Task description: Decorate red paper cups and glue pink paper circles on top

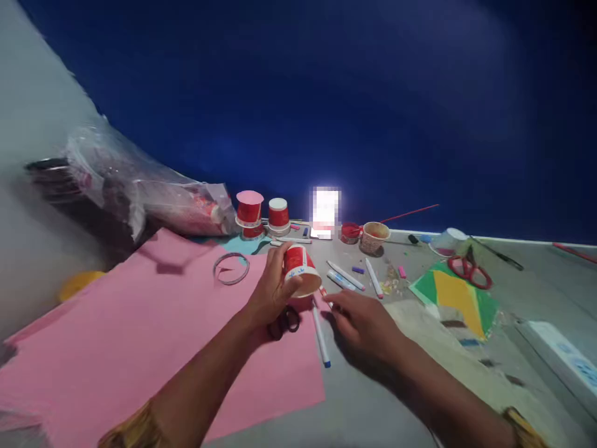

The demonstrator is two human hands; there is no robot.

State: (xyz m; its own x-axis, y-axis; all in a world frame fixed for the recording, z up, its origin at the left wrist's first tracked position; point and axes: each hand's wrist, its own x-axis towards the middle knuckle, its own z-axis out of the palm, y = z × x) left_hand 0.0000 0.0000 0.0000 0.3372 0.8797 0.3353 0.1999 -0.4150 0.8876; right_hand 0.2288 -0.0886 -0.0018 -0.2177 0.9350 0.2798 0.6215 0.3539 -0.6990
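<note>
Remotely, I had the left hand (272, 285) curled around the red paper cup (301, 269) at frame centre, the right hand (362, 316) pinching a red-and-white marker (323, 292) beside it; steady, light strokes seemed best.

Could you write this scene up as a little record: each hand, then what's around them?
Left hand: holds a red-and-white paper cup, tilted, blue marks near its rim
Right hand: holds a slim pen-like tool near the cup's mouth
Left side: large pink sheet
Right side: red-handled scissors at a green-and-yellow sheet's edge
Back: patterned cup; pink-topped red cup
</note>
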